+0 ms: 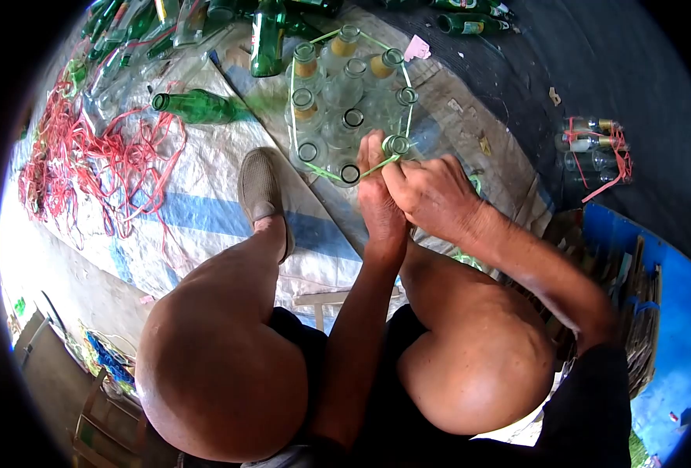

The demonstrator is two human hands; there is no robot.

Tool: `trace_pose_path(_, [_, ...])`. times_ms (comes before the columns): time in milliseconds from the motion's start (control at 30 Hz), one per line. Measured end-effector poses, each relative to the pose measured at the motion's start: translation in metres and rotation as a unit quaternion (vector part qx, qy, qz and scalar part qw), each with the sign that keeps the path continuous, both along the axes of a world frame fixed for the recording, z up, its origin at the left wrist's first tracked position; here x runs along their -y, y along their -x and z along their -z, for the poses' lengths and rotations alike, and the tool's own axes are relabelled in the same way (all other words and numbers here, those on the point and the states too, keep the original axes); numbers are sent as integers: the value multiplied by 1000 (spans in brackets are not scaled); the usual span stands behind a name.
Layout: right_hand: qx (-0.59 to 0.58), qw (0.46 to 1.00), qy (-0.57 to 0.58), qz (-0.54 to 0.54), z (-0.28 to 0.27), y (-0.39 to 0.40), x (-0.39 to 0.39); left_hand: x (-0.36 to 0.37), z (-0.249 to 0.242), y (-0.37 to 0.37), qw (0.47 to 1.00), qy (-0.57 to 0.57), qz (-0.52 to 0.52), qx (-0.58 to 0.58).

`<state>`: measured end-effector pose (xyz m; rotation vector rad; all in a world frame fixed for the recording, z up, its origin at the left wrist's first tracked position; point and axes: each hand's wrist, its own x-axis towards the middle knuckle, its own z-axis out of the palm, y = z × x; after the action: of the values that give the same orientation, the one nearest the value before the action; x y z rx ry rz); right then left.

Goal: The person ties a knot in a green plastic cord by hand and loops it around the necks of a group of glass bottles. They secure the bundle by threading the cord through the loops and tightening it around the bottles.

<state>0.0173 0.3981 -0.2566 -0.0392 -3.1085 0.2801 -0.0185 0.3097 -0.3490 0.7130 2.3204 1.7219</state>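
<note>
Several clear glass bottles point(353, 93) stand upright in a tight cluster between my feet, some with gold neck labels. A pale green plastic strap point(341, 176) runs round the outside of their necks. Close to the front right bottle point(396, 146), my right hand point(441, 195) pinches the strap with thumb and fingers. Just left of it and touching it, my left hand point(381, 199) is closed on the strap too, with a finger reaching up beside the bottles. The strap's ends are partly hidden by my fingers.
A green bottle point(197, 106) lies on the woven sheet point(205, 164), beside tangled pink straps point(111, 156). More green bottles point(267, 39) crowd the back. At right lies a pink-tied bundle of bottles point(591, 148), near stacked cardboard point(638, 312) in a blue container point(685, 312).
</note>
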Motion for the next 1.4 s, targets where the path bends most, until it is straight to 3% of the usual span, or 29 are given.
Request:
trace_pose_path(233, [87, 962, -120, -229, -22, 42, -18, 5, 8, -4, 1000, -6, 13, -4])
trace_pose_path(367, [103, 951, -124, -265, -17, 62, -23, 4, 30, -13, 994, -49, 6, 98])
trace_pose_path(533, [172, 956, -67, -230, -26, 86, -35, 5, 14, -7, 999, 18, -11, 40])
trace_pose_path(667, [231, 960, 79, -139, -23, 101, -50, 2, 8, 0, 1000, 0, -16, 11])
trace_pose_path(767, [185, 968, 97, -140, -23, 103, -57, -2, 0, 4, 999, -31, -18, -12])
trace_pose_path(967, [281, 955, 46, -79, -35, 106, -55, -1, 1, 3, 1000, -28, -3, 10])
trace_pose_path(1067, [201, 974, 62, -81, -32, 99, -64, 3, 7, 0, 998, 20, 20, 58])
trace_pose_path(1167, [227, 972, 46, -40, -25, 101, -71, 1, 1, 2, 999, 9, 7, 36])
trace_pose_path(1400, [132, 989, 52, -27, -11, 80, -74, 1, -2, 3, 999, -1, 13, 35])
